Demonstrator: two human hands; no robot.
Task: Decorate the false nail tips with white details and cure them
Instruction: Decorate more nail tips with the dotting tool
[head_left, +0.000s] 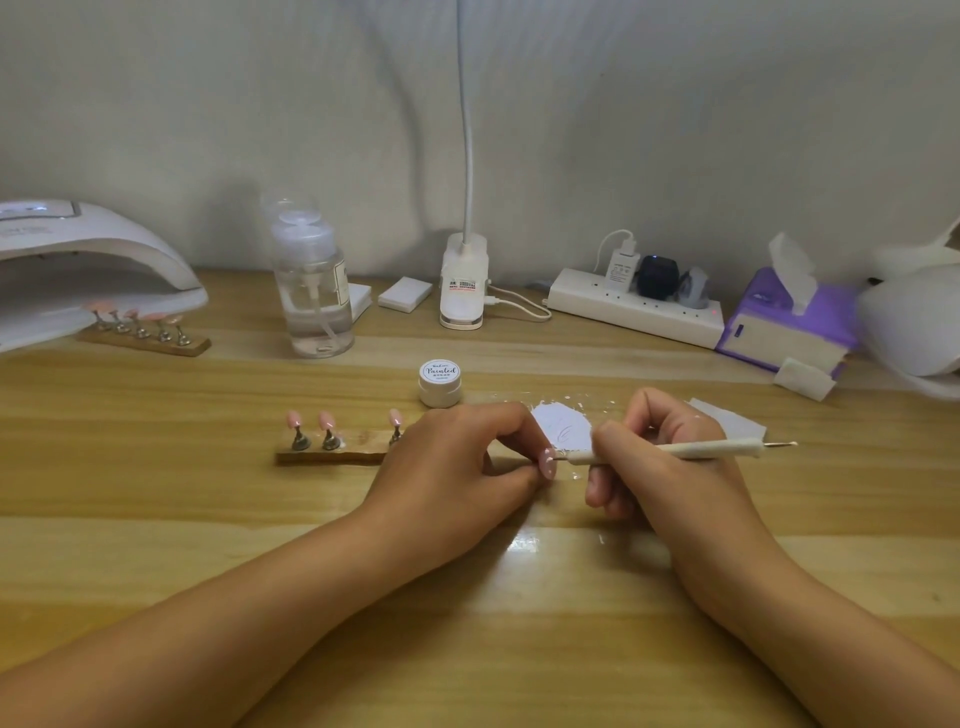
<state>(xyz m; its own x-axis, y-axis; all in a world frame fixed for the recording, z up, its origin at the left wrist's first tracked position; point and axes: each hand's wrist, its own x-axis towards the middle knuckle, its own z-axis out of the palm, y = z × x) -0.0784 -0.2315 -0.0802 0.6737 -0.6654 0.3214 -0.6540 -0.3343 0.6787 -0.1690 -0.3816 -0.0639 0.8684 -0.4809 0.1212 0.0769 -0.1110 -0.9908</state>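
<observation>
My left hand (457, 462) pinches a pink false nail tip (548, 462) on its small stand, just above the table. My right hand (649, 457) grips a white dotting pen (675, 451) like a pencil, and the pen's fine tip touches the nail's face. Behind my left hand a wooden holder (332, 455) carries three pink nail tips in view; its right end is hidden by the hand. A smear of white gel (563, 423) lies on the table between my hands. A small white jar labelled "Painted" (440, 382) stands closed behind it.
A white curing lamp (88, 270) stands at the far left with a second holder of pink tips (143, 332) at its mouth. Along the back are a clear pump bottle (314, 291), a clip lamp (465, 280), a power strip (634, 306) and a purple tissue pack (789, 322).
</observation>
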